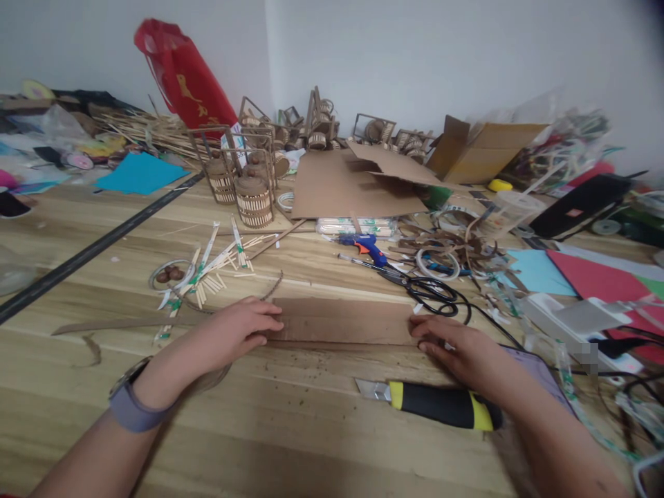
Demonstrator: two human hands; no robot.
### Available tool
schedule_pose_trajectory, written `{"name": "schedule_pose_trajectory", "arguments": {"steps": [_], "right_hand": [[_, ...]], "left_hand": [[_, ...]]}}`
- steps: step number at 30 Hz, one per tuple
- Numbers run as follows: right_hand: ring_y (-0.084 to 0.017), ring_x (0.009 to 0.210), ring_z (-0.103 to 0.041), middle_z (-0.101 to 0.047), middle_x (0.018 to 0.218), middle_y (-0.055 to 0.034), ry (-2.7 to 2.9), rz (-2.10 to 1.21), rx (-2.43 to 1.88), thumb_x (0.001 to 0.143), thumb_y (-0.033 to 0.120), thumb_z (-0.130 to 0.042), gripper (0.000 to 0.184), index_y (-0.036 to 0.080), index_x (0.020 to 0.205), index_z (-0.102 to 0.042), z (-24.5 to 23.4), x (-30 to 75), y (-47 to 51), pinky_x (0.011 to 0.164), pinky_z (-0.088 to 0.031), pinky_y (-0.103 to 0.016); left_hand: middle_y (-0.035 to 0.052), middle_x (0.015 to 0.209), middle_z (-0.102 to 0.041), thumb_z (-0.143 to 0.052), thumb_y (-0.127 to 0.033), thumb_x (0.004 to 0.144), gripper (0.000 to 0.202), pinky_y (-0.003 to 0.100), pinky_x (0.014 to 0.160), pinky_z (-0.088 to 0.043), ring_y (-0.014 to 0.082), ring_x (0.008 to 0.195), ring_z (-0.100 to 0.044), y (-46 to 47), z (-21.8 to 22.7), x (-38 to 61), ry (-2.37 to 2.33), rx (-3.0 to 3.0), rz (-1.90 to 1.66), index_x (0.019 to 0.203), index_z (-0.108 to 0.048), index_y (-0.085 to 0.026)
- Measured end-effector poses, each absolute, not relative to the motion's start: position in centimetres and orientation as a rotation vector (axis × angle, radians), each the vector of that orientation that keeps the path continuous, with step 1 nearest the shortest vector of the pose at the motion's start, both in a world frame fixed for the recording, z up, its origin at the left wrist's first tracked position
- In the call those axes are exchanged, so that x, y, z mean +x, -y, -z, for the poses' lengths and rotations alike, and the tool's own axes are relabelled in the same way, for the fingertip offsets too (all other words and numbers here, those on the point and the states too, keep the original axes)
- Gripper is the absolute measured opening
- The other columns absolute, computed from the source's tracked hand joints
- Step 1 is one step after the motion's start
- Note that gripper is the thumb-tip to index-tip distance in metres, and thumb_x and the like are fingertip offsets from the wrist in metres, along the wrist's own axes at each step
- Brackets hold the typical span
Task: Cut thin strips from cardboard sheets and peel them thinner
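A long rectangular cardboard strip (345, 324) lies across the table in front of me. My left hand (236, 335) grips its left end between thumb and fingers. At the right end, my right hand (456, 346) pinches the strip's edge. A utility knife (440, 404), black and yellow with its blade out, rests just below the right hand. Thin brown strips (129, 323) extend on the left, one passing behind my left hand. Small dark crumbs (306, 373) are scattered on the wood in front of the cardboard strip.
A blue glue gun (368, 247) and black-handled scissors (430, 294) lie beyond the strip. Small bamboo-slatted buckets (254, 200), cut sticks (210, 283) and a cardboard sheet (332, 187) stand farther back. A white power strip (575, 332) with cables is at right.
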State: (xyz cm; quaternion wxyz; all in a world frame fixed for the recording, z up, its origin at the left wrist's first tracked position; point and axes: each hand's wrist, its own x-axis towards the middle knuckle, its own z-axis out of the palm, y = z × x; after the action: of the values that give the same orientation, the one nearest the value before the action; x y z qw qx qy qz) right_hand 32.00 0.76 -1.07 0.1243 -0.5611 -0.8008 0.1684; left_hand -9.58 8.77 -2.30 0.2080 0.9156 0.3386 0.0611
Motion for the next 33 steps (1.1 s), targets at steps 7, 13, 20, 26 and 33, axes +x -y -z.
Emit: {"name": "schedule_pose_trajectory", "arguments": {"steps": [7,13,20,26,33], "right_hand": [[-0.027,0.108,-0.073,-0.078,0.109,-0.0132,2.325,-0.508,-1.643,0.089,0.031,-0.047,0.021,0.025,0.086,-0.066,1.31,32.18,-0.87,0.092,-0.058,-0.041],[-0.027,0.111,-0.072,-0.078,0.11,-0.0124,2.33,-0.513,-1.646,0.09,0.029,-0.046,0.022,0.025,0.085,-0.066,1.18,32.22,-0.83,0.093,-0.057,-0.041],[-0.028,0.11,-0.072,-0.078,0.112,-0.0141,2.319,-0.505,-1.658,0.089,0.031,-0.045,0.021,0.025,0.086,-0.066,1.36,32.17,-0.88,0.093,-0.058,-0.042],[-0.029,0.108,-0.073,-0.078,0.111,-0.0157,2.321,-0.5,-1.661,0.089,0.031,-0.044,0.023,0.024,0.086,-0.066,1.23,32.0,-0.89,0.091,-0.058,-0.043],[-0.029,0.109,-0.072,-0.077,0.111,-0.0147,2.331,-0.484,-1.649,0.09,0.032,-0.045,0.023,0.024,0.085,-0.066,1.18,32.11,-0.77,0.092,-0.058,-0.041]], "left_hand": [[0.0058,0.139,-0.066,-0.061,-0.013,0.09,0.035,0.041,0.11,-0.046,0.0256,0.125,-0.061,-8.79,2.24,-9.46,-0.97,2.54,-0.126,0.119,-0.075,-0.027],[0.0053,0.139,-0.066,-0.059,-0.013,0.09,0.036,0.041,0.109,-0.047,0.0255,0.125,-0.061,-8.85,2.27,-9.44,-0.961,2.535,-0.144,0.119,-0.075,-0.027],[0.0065,0.137,-0.067,-0.06,-0.01,0.09,0.036,0.042,0.11,-0.047,0.0258,0.125,-0.06,-8.81,2.08,-9.34,-0.972,2.543,-0.127,0.119,-0.075,-0.025],[0.0081,0.137,-0.067,-0.062,-0.009,0.089,0.036,0.043,0.109,-0.046,0.027,0.126,-0.06,-8.7,1.93,-9.16,-0.987,2.527,-0.108,0.118,-0.076,-0.024],[0.0095,0.135,-0.065,-0.06,-0.013,0.093,0.028,0.042,0.103,-0.047,0.0293,0.123,-0.056,-8.3,1.61,-8.86,-0.96,2.627,-0.141,0.114,-0.077,-0.024]]}}
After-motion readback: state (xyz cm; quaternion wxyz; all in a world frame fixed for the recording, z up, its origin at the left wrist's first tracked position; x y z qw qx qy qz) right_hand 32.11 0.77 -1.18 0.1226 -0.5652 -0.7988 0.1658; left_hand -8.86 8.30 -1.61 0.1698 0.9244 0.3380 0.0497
